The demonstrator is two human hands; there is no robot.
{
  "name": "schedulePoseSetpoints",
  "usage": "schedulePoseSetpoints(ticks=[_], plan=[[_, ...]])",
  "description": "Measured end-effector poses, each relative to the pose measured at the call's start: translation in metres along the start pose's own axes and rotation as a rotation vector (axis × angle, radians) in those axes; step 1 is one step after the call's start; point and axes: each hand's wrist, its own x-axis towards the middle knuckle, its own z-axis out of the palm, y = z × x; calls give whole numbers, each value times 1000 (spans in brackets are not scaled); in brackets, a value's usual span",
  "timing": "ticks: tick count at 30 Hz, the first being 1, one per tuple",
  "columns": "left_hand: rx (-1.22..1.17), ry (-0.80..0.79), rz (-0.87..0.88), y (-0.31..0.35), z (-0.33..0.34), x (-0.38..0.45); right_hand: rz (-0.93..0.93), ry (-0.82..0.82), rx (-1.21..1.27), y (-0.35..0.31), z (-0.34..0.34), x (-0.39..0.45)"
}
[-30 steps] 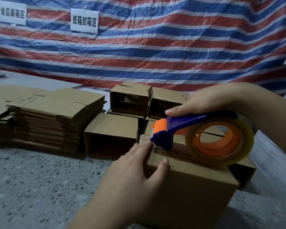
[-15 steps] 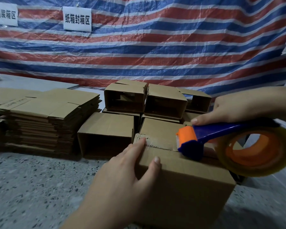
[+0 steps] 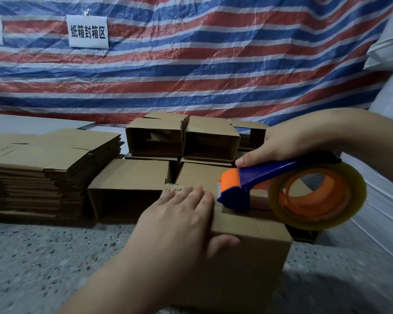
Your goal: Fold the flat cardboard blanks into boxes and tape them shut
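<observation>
A folded cardboard box (image 3: 247, 264) stands on the floor in front of me, its top flaps closed. My left hand (image 3: 177, 220) lies at its left top edge, fingers flat on the top and thumb down the front face. My right hand (image 3: 281, 141) grips the blue handle of a tape dispenser (image 3: 266, 171). Its orange and blue head sits on the box's top seam, close to my left fingertips. The clear tape roll (image 3: 318, 196) hangs over the box's right end.
A tall stack of flat cardboard blanks (image 3: 50, 159) lies at the left. Several folded boxes (image 3: 154, 137) lie stacked on their sides behind, open ends toward me. A striped tarp (image 3: 213, 64) with a paper sign (image 3: 87, 31) closes the back. White sacks (image 3: 386, 200) stand at the right.
The dispenser head ran right along the top seam, then came back left near my left fingers. My left fingers slid farther onto the box top.
</observation>
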Motion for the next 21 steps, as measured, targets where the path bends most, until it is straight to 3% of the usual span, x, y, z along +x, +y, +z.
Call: schedulePoseSetpoints(ticks=[6,11,16,21], plan=[[-5,51,25,-1,0,-4,153,-15,58,24,-4,-12],[9,63,31,1,0,-5,-59,115,237,46,27,-9],[-7,-95,36,2,-10,0,125,7,15,41,11,-25],[-35,-113,68,28,-14,20,106,18,21,41,11,-22]])
